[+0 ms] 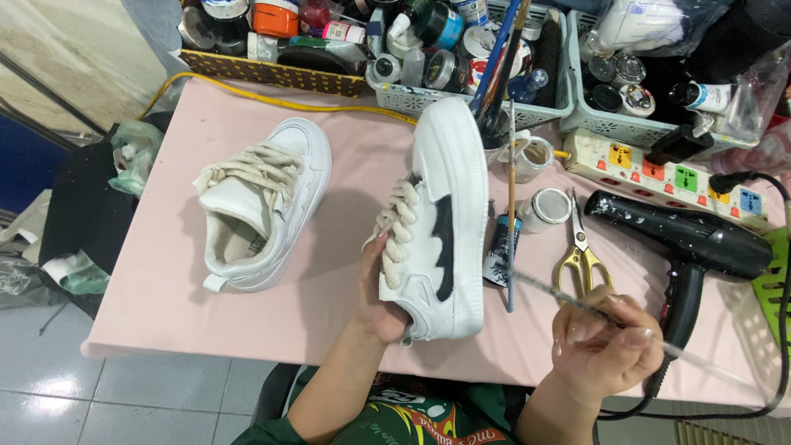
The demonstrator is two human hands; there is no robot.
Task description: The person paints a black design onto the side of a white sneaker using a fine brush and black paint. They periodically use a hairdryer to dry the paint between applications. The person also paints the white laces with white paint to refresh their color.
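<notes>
Black paint covers one jagged patch on the white leather sneaker (441, 222) gripped by the left hand (381, 290). The right hand (606, 346) pinches a thin paintbrush (552, 290). The other white sneaker (264, 202) on the pink table (181, 305) looks unpainted.

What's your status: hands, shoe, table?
Left hand grips white sneaker, sole up. Right hand holds thin brush. Scissors, hairdryer lie alongside.

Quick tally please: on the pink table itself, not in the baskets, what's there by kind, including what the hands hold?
White lace-up sneakers: 2, one lying on the table, one in the left hand
Thin paintbrushes: 2, one lying, one in the right hand
Gold-handled scissors: 1
Black hair dryer: 1
Blue paint tube: 1
Total: 7
</notes>
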